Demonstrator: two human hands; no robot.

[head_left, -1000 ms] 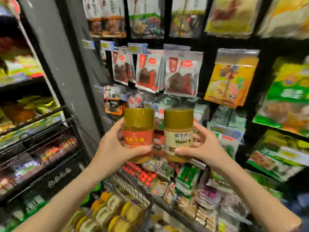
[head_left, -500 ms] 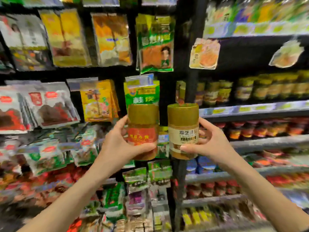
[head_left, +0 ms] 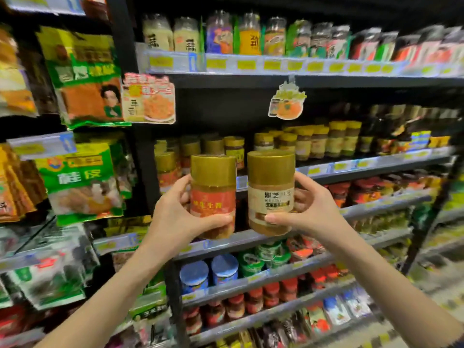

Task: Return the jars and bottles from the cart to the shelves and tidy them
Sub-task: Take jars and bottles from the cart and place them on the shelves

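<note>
Left hand wraps the red-label jar, thumb across its front. Right hand clamps the cream-label jar just beside it, a sliver apart. Both are upright, gold lids up. Past my knuckles and slightly above, gold-lidded jars line the shelf, possibly the same kind, though the labels are too blurred to read.

The left hand and right hand are bare, forearms uncovered
</note>
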